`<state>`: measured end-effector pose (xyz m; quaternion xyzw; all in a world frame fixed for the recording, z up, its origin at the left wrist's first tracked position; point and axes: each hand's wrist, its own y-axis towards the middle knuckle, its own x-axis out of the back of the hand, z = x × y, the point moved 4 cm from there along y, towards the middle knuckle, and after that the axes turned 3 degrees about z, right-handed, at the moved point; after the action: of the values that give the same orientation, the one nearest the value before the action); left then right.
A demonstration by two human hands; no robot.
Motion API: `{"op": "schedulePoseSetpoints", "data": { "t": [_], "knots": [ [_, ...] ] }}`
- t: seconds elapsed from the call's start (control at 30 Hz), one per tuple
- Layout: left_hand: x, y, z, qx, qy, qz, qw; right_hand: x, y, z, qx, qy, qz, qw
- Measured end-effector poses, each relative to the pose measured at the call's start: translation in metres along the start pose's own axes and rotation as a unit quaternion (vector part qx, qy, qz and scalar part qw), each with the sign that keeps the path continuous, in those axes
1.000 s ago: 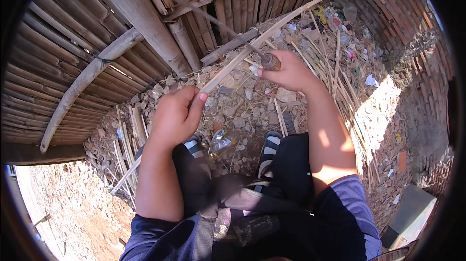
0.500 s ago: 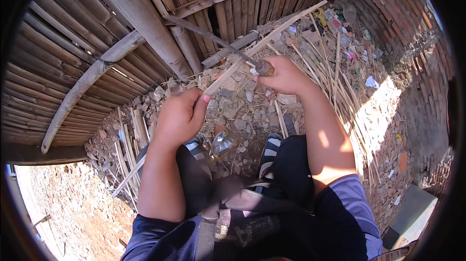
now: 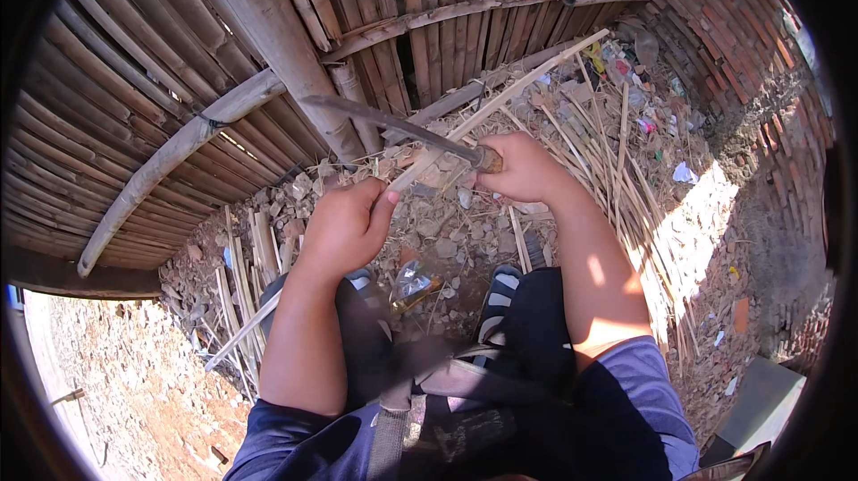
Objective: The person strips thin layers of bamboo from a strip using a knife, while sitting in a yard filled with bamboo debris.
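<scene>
My left hand (image 3: 349,226) is closed round a long, pale bamboo strip (image 3: 527,95), thumb along its top. The strip slants from beside my left forearm up to the far right. In my right hand (image 3: 523,170) is the wooden handle of a long-bladed knife (image 3: 380,123), gripped in a fist. Its dark blade points to the far left and crosses the strip a little beyond my left hand. Whether the edge bites into the strip I cannot tell.
Cut bamboo strips (image 3: 626,204) lie in a heap at the right, and more strips (image 3: 234,289) at the left. A bamboo-slat wall (image 3: 134,177) with thick poles rises ahead. A brick wall (image 3: 760,61) stands right. Rubble and a clear plastic bag (image 3: 413,282) lie between my feet.
Both hands have come slightly nearer, and the strip's far end has dropped. The knife blade lies flatter across the strip, with more of its broad side showing.
</scene>
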<state>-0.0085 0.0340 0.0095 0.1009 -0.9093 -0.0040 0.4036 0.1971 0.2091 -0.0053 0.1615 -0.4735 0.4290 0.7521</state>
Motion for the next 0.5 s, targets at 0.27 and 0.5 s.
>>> {"op": "schedulePoseSetpoints", "data": {
  "t": [0.27,0.5],
  "knots": [
    [-0.006,0.006,0.001,-0.027,0.014,-0.011,0.999,0.012,-0.009,-0.047,-0.146,0.192,-0.143,0.96],
    [-0.005,0.002,0.001,0.005,-0.004,0.015,1.0,-0.002,-0.001,0.011,0.034,-0.012,0.005,0.999]
  ]
}}
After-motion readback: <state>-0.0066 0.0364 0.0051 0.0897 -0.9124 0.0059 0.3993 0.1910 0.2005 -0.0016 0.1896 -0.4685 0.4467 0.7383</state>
